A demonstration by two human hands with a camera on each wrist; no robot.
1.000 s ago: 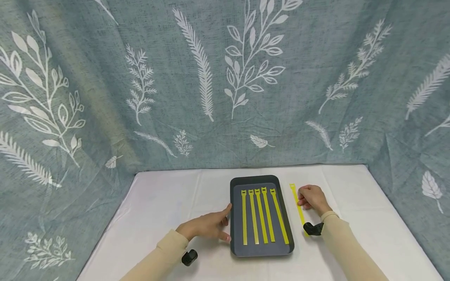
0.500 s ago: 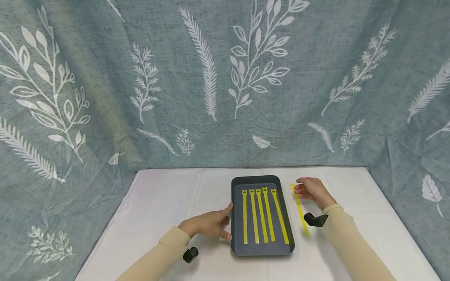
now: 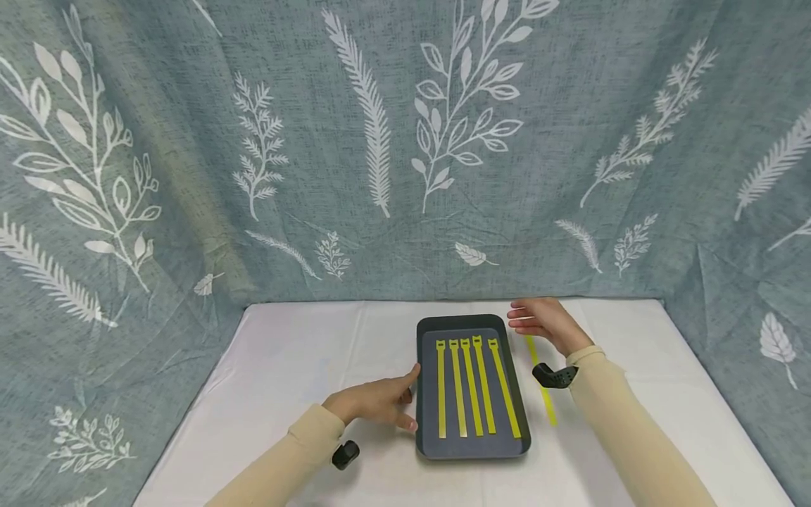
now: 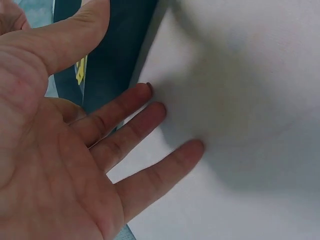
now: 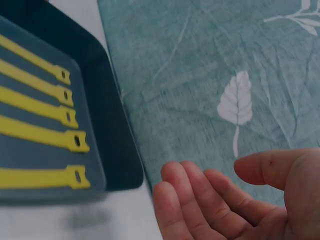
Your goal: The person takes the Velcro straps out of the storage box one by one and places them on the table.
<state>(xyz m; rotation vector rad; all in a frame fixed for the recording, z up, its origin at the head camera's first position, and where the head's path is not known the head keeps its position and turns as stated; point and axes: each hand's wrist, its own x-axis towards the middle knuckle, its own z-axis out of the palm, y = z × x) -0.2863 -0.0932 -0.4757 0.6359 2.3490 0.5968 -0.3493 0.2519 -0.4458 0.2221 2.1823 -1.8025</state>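
Note:
A dark grey tray (image 3: 426, 446) holds several yellow cable-tie straps (image 3: 442, 394) with slotted heads, laid lengthwise side by side; the rightmost leans. My left hand (image 3: 380, 403) is at the tray's left wall, fingers spread, the thumb and a fingertip against its edge; in the left wrist view that hand (image 4: 60, 160) grips nothing. My right hand (image 3: 546, 322) hovers by the tray's far right corner with its fingers extended and nothing in them, as the right wrist view also shows. Beneath it another yellow cable-tie strap (image 3: 549, 410) lies on the table, its head hidden by the hand.
A white cloth (image 3: 317, 352) covers the table. Behind it and at both sides hangs a blue-green curtain (image 3: 393, 267) printed with white leaves. A black wrist camera (image 3: 554, 376) hangs over part of the loose strap.
My right hand has moved away from the loose strap, up toward the tray's far right corner, and its fingers have straightened. The strap stays on the table. My left hand stays by the tray.

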